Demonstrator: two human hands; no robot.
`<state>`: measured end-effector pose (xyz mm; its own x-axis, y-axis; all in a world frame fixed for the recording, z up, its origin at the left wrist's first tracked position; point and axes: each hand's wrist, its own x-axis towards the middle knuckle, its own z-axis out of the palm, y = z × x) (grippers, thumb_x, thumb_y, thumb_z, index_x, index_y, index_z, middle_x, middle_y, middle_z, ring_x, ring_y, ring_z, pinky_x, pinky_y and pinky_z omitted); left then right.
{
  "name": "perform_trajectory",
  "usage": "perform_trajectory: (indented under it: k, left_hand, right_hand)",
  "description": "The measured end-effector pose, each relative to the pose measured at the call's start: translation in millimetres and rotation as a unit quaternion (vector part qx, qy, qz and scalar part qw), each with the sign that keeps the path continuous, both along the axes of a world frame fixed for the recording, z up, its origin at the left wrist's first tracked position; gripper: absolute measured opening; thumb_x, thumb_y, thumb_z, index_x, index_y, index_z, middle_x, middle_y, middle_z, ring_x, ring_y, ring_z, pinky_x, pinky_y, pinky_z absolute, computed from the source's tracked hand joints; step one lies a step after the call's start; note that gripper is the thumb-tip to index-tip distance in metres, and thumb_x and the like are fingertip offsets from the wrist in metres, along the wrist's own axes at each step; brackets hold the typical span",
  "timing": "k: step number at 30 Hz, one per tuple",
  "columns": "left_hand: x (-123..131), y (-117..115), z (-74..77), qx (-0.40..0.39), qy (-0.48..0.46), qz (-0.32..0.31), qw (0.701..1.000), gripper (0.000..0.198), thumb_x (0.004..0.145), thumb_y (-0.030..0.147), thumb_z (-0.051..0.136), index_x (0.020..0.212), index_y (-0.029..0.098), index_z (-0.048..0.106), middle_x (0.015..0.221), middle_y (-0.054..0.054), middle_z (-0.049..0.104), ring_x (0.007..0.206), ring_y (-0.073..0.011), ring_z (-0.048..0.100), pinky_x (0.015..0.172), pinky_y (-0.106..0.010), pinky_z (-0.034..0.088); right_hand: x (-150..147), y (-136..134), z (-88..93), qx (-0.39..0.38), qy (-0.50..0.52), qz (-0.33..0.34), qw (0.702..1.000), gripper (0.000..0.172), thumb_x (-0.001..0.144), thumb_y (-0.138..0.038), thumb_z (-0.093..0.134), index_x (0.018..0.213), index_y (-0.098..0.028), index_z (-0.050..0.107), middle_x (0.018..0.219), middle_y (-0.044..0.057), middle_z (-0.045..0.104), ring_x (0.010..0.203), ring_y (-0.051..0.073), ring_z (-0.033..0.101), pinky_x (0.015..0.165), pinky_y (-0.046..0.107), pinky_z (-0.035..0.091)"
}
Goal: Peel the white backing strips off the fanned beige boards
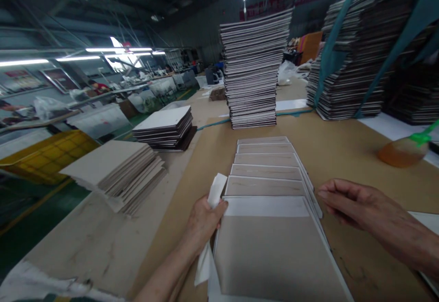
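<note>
Overlapping flat panels [267, 172], grey-beige with white borders, run away from me in a stepped row on the brown sheet. The nearest panel [270, 251] is the largest in view and has a white band along its far edge. At its left edge, my left hand [202, 222] closes round a strip of white material [216, 190]; one end sticks up above the fingers and a pale piece hangs below. My right hand [356, 201] is off to the right of the row, fingers curled together and thumb against them, touching no panel. Nothing shows in its grip.
A tall stack of boards [255, 71] rises behind the row. Larger stacks tied with teal straps [338, 50] stand back right, near a bottle of amber liquid [403, 151]. Left are a beige stack [118, 169], a white-topped stack [164, 126] and a yellow crate [51, 155].
</note>
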<state>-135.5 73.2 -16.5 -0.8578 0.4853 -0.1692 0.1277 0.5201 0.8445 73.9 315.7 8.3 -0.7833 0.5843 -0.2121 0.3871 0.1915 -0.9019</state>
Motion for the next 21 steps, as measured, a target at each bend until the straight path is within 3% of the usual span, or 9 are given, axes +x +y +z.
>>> perform_trajectory:
  k: [5, 10, 14, 18, 20, 21]
  left_hand:
    - [-6.7, -2.6, -9.9, -0.002, 0.005, -0.016, 1.0, 0.033, 0.075, 0.05, 0.06, 0.068, 0.018, 0.059, 0.049, 0.0, 0.054, 0.047, -0.0171, 0.051, 0.046, -0.024, 0.034]
    - [-11.3, -2.4, -16.9, 0.002, -0.01, -0.019, 1.0, 0.03, 0.075, 0.046, 0.06, 0.074, 0.017, 0.062, 0.054, 0.0, 0.057, 0.046, -0.0161, 0.052, 0.043, -0.022, 0.034]
    - [-11.7, -1.5, -17.3, 0.003, -0.017, -0.019, 1.0, 0.029, 0.076, 0.046, 0.06, 0.073, 0.017, 0.061, 0.051, 0.001, 0.055, 0.043, -0.0148, 0.049, 0.041, -0.021, 0.032]
    - [-12.8, -1.6, -19.9, 0.011, -0.029, -0.022, 0.999, 0.03, 0.075, 0.047, 0.06, 0.072, 0.017, 0.06, 0.051, 0.002, 0.053, 0.043, -0.0146, 0.048, 0.04, -0.021, 0.033]
    - [-13.1, -1.7, -20.5, 0.015, -0.032, -0.021, 0.999, 0.03, 0.074, 0.047, 0.061, 0.072, 0.017, 0.059, 0.05, 0.002, 0.052, 0.043, -0.0145, 0.048, 0.039, -0.021, 0.033]
    - [-13.0, -1.6, -20.3, 0.017, -0.034, -0.02, 0.999, 0.03, 0.074, 0.047, 0.062, 0.071, 0.017, 0.059, 0.05, 0.002, 0.052, 0.043, -0.0144, 0.048, 0.039, -0.02, 0.033]
  right_hand:
    - [0.7, -0.3, -8.0, 0.0, -0.035, 0.006, 0.999, 0.055, 0.071, -0.074, 0.057, 0.084, -0.022, 0.066, 0.067, -0.001, 0.053, 0.059, 0.014, 0.044, 0.053, 0.024, 0.033]
    - [-3.7, -0.9, -8.6, -0.003, -0.03, 0.008, 1.0, 0.053, 0.07, -0.073, 0.058, 0.076, -0.021, 0.064, 0.062, -0.001, 0.053, 0.057, 0.014, 0.046, 0.055, 0.026, 0.036]
    - [-6.5, 2.3, -15.4, 0.04, -0.036, 0.013, 0.998, 0.054, 0.073, -0.074, 0.053, 0.08, -0.022, 0.065, 0.063, 0.0, 0.055, 0.059, 0.017, 0.05, 0.056, 0.028, 0.039]
    - [-6.5, 5.5, -30.8, 0.143, -0.019, 0.061, 0.988, 0.044, 0.087, -0.064, 0.048, 0.095, -0.024, 0.066, 0.086, 0.002, 0.067, 0.082, 0.023, 0.063, 0.071, 0.033, 0.051]
    - [-7.0, 3.0, -35.8, 0.274, 0.033, 0.115, 0.954, 0.032, 0.096, -0.044, 0.043, 0.103, -0.025, 0.067, 0.098, 0.003, 0.068, 0.092, 0.021, 0.065, 0.078, 0.033, 0.054]
    - [-7.6, 0.4, -36.5, 0.355, 0.063, 0.144, 0.921, 0.03, 0.097, -0.034, 0.04, 0.105, -0.024, 0.067, 0.099, 0.004, 0.068, 0.092, 0.021, 0.065, 0.079, 0.032, 0.056]
